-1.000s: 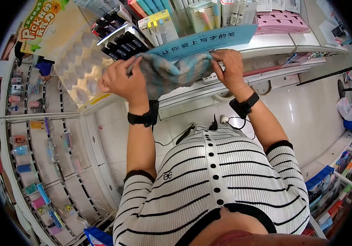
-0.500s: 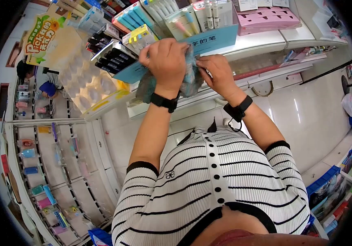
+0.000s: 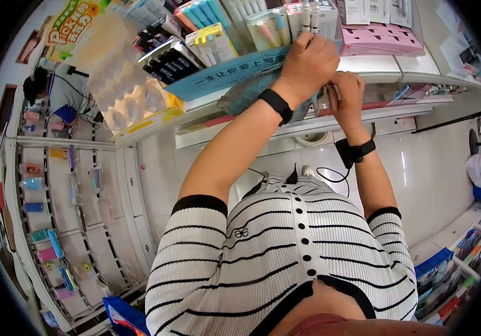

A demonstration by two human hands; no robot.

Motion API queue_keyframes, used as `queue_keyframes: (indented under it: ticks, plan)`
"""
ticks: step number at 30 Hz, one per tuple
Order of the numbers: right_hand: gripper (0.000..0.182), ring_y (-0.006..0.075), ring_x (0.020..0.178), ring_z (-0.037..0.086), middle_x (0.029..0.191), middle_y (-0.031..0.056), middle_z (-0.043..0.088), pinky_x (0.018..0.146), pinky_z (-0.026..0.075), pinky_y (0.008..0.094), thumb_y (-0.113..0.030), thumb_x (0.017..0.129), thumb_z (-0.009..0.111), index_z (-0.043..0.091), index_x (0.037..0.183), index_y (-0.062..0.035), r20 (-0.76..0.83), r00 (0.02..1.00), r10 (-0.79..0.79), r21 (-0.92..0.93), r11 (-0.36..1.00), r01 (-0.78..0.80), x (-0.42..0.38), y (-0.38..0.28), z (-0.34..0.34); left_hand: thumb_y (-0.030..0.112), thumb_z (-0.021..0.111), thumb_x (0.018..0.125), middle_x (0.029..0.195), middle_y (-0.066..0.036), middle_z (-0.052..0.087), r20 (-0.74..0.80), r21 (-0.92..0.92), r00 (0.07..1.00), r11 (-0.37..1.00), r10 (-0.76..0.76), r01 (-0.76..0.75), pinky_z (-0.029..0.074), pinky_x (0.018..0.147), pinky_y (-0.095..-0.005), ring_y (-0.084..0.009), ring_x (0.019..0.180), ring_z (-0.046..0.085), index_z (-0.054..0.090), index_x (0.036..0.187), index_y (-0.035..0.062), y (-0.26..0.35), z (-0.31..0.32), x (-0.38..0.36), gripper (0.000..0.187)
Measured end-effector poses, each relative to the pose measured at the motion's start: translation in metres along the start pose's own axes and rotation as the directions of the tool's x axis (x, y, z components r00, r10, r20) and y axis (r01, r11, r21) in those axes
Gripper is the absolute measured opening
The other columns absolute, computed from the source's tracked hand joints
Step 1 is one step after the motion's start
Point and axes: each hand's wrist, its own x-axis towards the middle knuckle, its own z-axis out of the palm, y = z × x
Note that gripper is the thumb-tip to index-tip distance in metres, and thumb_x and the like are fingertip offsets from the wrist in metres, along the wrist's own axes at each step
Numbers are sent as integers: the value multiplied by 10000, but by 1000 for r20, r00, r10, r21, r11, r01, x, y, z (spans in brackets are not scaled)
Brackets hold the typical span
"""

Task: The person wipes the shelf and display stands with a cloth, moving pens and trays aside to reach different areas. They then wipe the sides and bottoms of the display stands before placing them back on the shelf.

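Observation:
My left hand [image 3: 312,63] is closed over the front edge of the pen display, gripping a grey-blue cloth [image 3: 251,92]. Much of that cloth hangs below my left wrist along the blue sign. Close beside it, my right hand [image 3: 348,95] pinches at the cloth's right end; the exact hold between its fingers is partly hidden. Behind my hands runs the blue printed sign [image 3: 218,78]. Boxes of pens stand in back of it, including white pens [image 3: 310,17], a yellow box [image 3: 212,45] and dark pens [image 3: 173,66].
A pink box [image 3: 383,42] sits on the white counter [image 3: 416,67] at right. A yellow display with clear domes [image 3: 134,106] stands at left. Further left are wall racks with hooks [image 3: 78,207]. Another person [image 3: 64,92] is in the background at upper left.
Both hands have moved right along the display's front, taking the cloth along. More of the blue sign's writing now shows left of my hands. The whole view has shifted slightly.

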Motion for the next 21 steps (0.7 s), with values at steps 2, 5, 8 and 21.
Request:
queue_keyframes:
  ticks: [2,5,8,21]
  plan:
    - [281,235,1011,618,1020,36,671,999,382,412,-18,796,710,642,1050,-117,-23,999,34,2,999,-34,-4,-1,3,154,613,733,830,29,551,-45,-17,999,999,-28,27,335,947,-381,-153,900,566,582,754,191,-3,-1,-6,53]
    - [276,233,1024,616,1031,36,676,1028,368,418,-9,808,698,646,1054,-120,-47,997,59,8,998,-59,-7,-5,7,152,622,737,838,40,562,8,-9,997,997,-76,76,332,950,-388,-148,899,567,589,745,202,-9,-12,-20,61]
    - [262,233,1041,614,1044,34,680,1048,359,420,-19,817,694,647,1054,-120,-58,996,74,10,997,-73,-6,-9,6,146,635,747,844,58,574,1,8,994,994,-112,112,319,961,-397,-139,901,572,620,755,220,-21,-25,-40,75]
    - [226,253,1095,594,1094,52,669,1071,350,445,-48,816,708,648,1026,-103,-33,992,126,-63,990,-128,-7,-26,7,182,745,746,872,83,610,21,29,948,948,-317,317,290,977,-428,-141,931,575,677,786,237,-70,-75,-115,97]
